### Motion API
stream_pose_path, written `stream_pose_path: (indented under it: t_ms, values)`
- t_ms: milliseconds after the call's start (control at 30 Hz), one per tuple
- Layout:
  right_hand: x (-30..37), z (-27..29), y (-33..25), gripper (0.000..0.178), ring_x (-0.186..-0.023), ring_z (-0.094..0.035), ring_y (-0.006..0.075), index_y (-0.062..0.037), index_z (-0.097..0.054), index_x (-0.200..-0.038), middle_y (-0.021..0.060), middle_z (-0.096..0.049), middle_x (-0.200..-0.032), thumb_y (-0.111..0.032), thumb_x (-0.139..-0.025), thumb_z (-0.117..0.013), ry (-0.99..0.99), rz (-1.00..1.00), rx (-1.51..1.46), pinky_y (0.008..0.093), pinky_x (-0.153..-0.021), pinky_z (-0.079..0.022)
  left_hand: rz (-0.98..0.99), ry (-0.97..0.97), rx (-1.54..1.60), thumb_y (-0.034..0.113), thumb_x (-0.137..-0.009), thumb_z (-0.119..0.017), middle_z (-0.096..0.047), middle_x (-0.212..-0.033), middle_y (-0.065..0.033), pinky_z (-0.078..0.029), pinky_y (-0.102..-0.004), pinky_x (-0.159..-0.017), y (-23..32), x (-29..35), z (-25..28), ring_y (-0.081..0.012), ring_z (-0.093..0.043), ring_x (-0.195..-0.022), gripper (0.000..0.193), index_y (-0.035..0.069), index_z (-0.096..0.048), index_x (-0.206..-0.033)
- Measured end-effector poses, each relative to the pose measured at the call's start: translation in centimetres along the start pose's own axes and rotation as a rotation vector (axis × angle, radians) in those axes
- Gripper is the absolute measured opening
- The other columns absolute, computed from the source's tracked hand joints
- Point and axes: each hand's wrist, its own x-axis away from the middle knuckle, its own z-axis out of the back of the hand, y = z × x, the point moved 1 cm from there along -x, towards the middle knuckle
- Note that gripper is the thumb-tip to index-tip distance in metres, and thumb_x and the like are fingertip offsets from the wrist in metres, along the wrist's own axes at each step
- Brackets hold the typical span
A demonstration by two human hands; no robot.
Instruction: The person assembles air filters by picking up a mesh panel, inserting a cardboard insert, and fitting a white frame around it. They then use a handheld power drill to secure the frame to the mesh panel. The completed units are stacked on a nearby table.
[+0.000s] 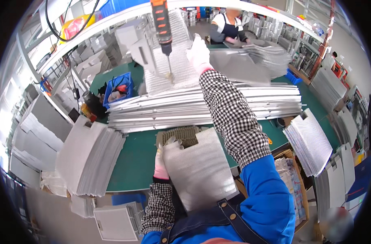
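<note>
My left hand [162,162], in a white and pink glove, grips the left edge of a silver mesh panel [201,171] with a notched corner. The panel tilts over the table's front edge against my front. Behind it lies a grey-brown ribbed block [179,136], partly covered by the panel and my fingers. My right arm is stretched far forward. My gloved right hand [199,53] is closed at the right edge of a large silver mesh sheet [175,36]; its far fingertips are hard to make out. An electric screwdriver [162,30] hangs point down in front of that sheet.
Long white strips [205,106] lie piled across the green table [130,162]. Notched panels [89,156] stand stacked at left, more mesh panels [309,140] at right. A blue bin [119,89] and dark bottle [94,103] stand back left. A co-worker [229,27] is across the table.
</note>
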Motion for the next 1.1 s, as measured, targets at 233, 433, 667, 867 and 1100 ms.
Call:
stream_pose_path:
  t_ms: [233, 433, 667, 867, 1100]
  values:
    - [-1.3, -3.3, 2.8, 0.036, -0.09, -0.068, 0.0283, -0.0064, -0.06, -0.121, 0.013, -0.066, -0.099, -0.026, -0.091, -0.064, -0.075, 0.209, 0.373, 0.0447, -0.075, -0.054, 0.002, -0.11, -0.045, 0.061, -0.097, -0.054, -0.059, -0.127, -0.0193, -0.054, -0.0474, -0.096, 0.1, -0.7, 0.3, -0.0332, -0.06, -0.108, 0.075, 0.002, -0.046, -0.142]
    - [2.8, -6.7, 0.6, 0.095, -0.122, -0.06, 0.039, -0.0031, -0.04, -0.149, 0.0248, -0.062, -0.132, -0.057, -0.078, -0.074, -0.358, 0.129, 0.288, 0.0655, -0.098, -0.038, 0.006, -0.084, 0.032, 0.061, -0.097, -0.054, -0.059, -0.129, -0.0193, -0.053, -0.0471, -0.097, 0.2, 0.4, 1.7, -0.0336, -0.06, -0.11, 0.074, 0.001, -0.049, -0.139]
    - [-3.9, -11.7, 9.4, 0.056, -0.129, -0.056, 0.0331, -0.0007, -0.049, -0.145, 0.02, -0.06, -0.136, -0.033, -0.099, -0.043, -0.342, -0.02, 0.609, 0.0697, -0.107, -0.029, 0.07, -0.18, -0.038, 0.059, -0.1, -0.049, -0.06, -0.125, -0.0184, -0.054, -0.0458, -0.095, -0.7, -2.2, -2.6, -0.0307, -0.06, -0.108, 0.069, 0.001, -0.051, -0.138]
    - [1.4, -4.3, -2.4, 0.045, -0.123, -0.056, 0.0475, 0.0002, -0.049, -0.142, 0.0262, -0.057, -0.135, -0.012, -0.099, -0.047, -0.259, 0.121, 0.17, 0.0495, -0.103, -0.045, -0.022, -0.076, -0.02, 0.061, -0.098, -0.051, -0.061, -0.122, -0.0172, -0.054, -0.0451, -0.094, 0.4, 0.7, 0.2, -0.0301, -0.06, -0.106, 0.07, 0.003, -0.052, -0.138]
    - [-5.8, -1.3, 5.4, 0.05, -0.107, -0.067, 0.0229, 0.003, -0.06, -0.13, 0.0125, -0.071, -0.116, -0.001, -0.082, -0.075, -0.304, -0.174, -1.437, 0.0312, -0.095, -0.051, -0.006, -0.065, -0.023, 0.064, -0.096, -0.054, -0.062, -0.125, -0.0178, -0.054, -0.0455, -0.096, 0.1, 0.2, 1.0, -0.032, -0.061, -0.111, 0.076, 0.003, -0.049, -0.141]
